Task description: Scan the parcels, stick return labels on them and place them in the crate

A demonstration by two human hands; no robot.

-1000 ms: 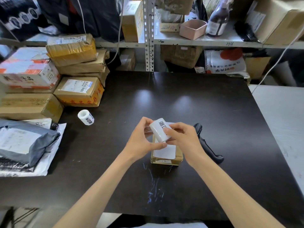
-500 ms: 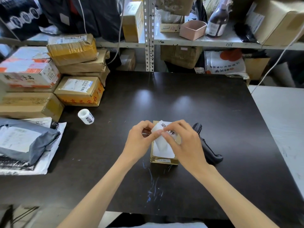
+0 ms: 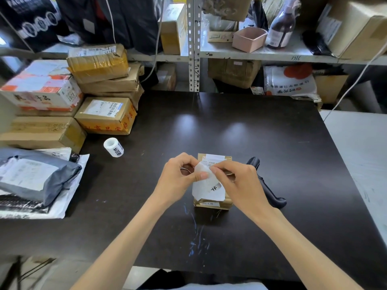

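Well, from the head camera I see both hands meeting over a small parcel [image 3: 215, 205], a brown cardboard box that sits on the dark bench [image 3: 251, 132] just toward 6 o'clock from its middle. My left hand [image 3: 180, 176] pinches the upper left edge of a white return label [image 3: 206, 189] between thumb and forefinger, the other fingers curled in behind. My right hand [image 3: 240, 185] pinches the same upper edge from the other side with its fingertips, so the two pinches nearly touch. The return label hangs curled in front of the parcel's top face, with a black printed character showing near its lower part; I cannot tell whether it touches the cardboard. A strip of white shipping print shows on the parcel's far edge, above the fingers. At 3 o'clock from the parcel, just beside it, a black handheld scanner [image 3: 270, 193] lies on the bench, partly behind my right wrist. At 10 o'clock from the parcel, well apart, a white label roll [image 3: 114, 147] lies on its side. Further out at 10 o'clock stands a stack of cardboard parcels [image 3: 104, 114], and at 9 o'clock a grey mailer bag [image 3: 35, 176] lies on white plastic wrapping. At 12 o'clock, behind the bench, a metal shelf [image 3: 272, 54] carries a pink tub [image 3: 249, 39] and a dark bottle [image 3: 281, 28].
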